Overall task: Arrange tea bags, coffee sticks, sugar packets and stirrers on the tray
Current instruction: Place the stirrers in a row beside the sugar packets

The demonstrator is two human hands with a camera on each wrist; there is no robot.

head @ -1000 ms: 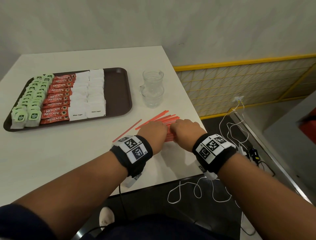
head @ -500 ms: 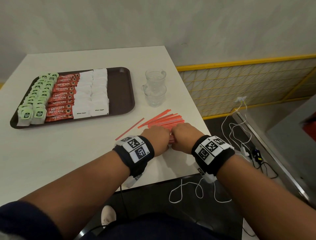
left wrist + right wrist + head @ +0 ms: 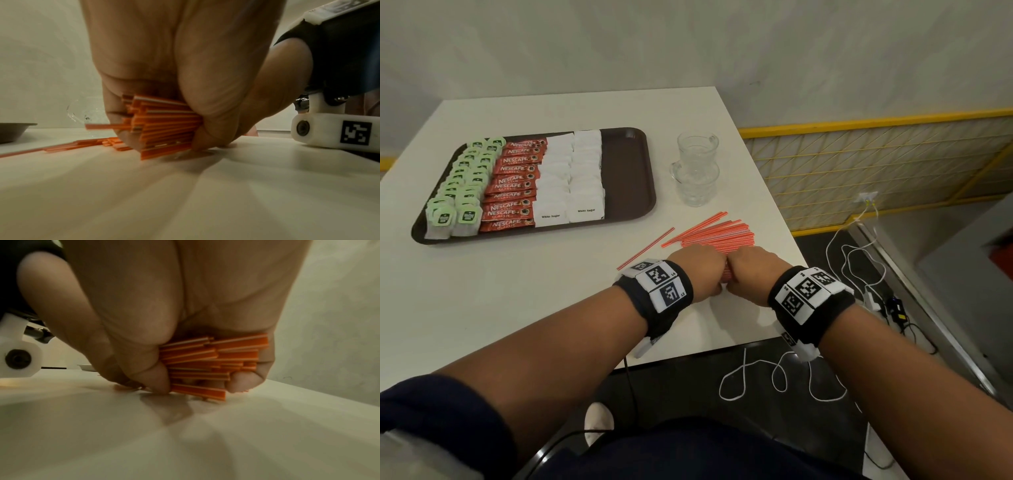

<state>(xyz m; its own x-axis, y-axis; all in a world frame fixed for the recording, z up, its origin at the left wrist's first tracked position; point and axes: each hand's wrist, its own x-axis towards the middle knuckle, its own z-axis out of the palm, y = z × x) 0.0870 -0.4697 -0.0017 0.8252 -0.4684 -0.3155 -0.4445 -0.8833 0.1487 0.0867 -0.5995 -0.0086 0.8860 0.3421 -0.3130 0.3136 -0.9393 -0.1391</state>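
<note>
Gripping stirrers (image 3: 717, 236), both hands together

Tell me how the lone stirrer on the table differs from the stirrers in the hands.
The lone stirrer lies flat by itself, untouched; the bunch of stirrers is packed together and gripped by the left hand and right hand. The lone one slants toward the tray; the bunch lies nearer the table's right edge. Both are thin, red and still off the tray.

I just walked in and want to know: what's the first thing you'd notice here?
Both hands, left hand and right hand, squeeze a bunch of orange stirrers near the table's front edge. Behind, to the left, a brown tray holds neat rows of green tea bags, red coffee sticks and white sugar packets.
</note>
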